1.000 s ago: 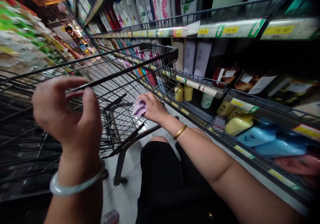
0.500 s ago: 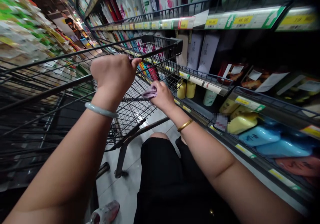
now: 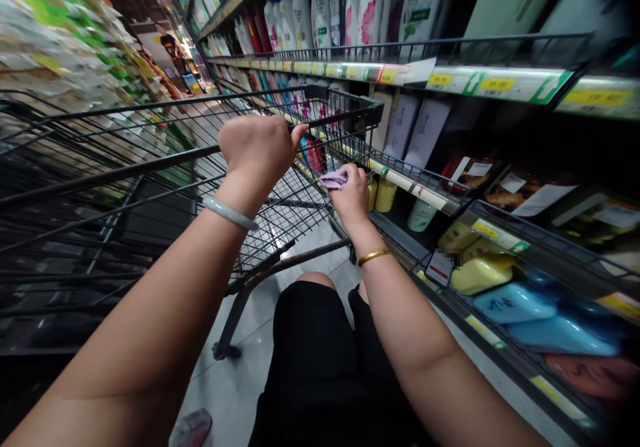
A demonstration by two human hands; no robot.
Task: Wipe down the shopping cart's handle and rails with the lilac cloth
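Both hands sit further right than half a second ago: left hand (image 3: 257,147) stays clenched on the top rail of the shopping cart (image 3: 125,170), while right hand (image 3: 350,197) grasps the purple cloth (image 3: 334,178), pressed against the cart's right wire side, near the shelf (image 3: 420,192).

Your left hand (image 3: 257,147) is gripping the top bar of the black wire cart (image 3: 150,167). Your right hand (image 3: 350,194) is pressing a purple cloth (image 3: 334,178) against its side, beside the shelves (image 3: 450,84).

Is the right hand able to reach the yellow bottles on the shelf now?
Probably yes: the right hand, though shut on a purple cloth, is beside the yellow bottles, with nothing between.
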